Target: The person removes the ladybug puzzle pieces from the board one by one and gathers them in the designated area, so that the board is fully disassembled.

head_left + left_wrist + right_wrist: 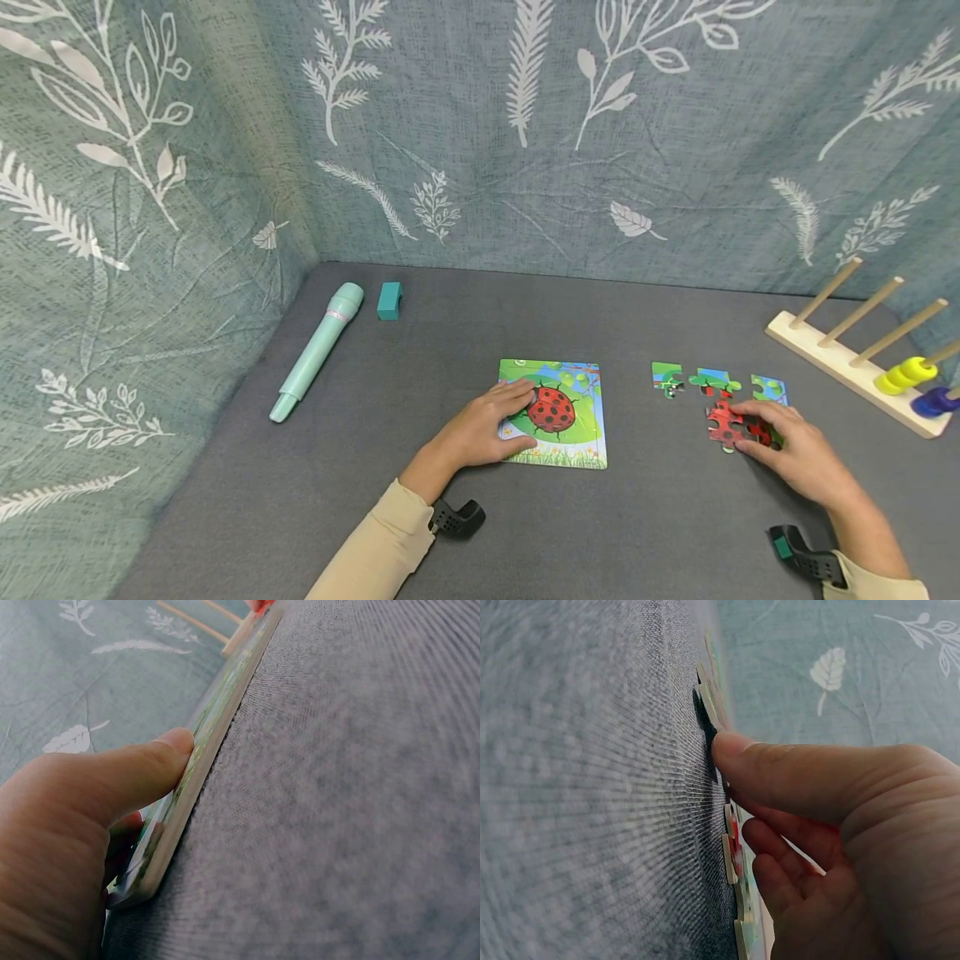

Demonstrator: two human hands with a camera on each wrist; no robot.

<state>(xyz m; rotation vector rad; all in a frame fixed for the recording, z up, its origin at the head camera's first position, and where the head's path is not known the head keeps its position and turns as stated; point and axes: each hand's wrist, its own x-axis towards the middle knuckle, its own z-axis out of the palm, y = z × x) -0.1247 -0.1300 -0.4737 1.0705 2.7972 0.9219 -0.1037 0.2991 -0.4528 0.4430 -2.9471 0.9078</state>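
Observation:
A square ladybug puzzle board (588, 404) lies flat on the grey cloth. My left hand (476, 427) rests on its left side, with the fingers over the picture and the thumb (154, 769) near the front edge. To the right, my right hand (798, 454) pinches a red, black-spotted puzzle piece (724, 423) between thumb and fingers. In the right wrist view this piece (711, 703) tilts over the cloth, a shadow beneath it. Another red piece (760, 430) is partly hidden by the right hand. Green-and-blue puzzle pieces (714, 381) lie just behind.
A wooden peg stacker (832, 354) with yellow and purple rings stands at the far right. At the back left lie a mint toy microphone (318, 354) and a teal block (389, 301). Leaf-patterned curtain (465, 167) borders the table behind and on the left.

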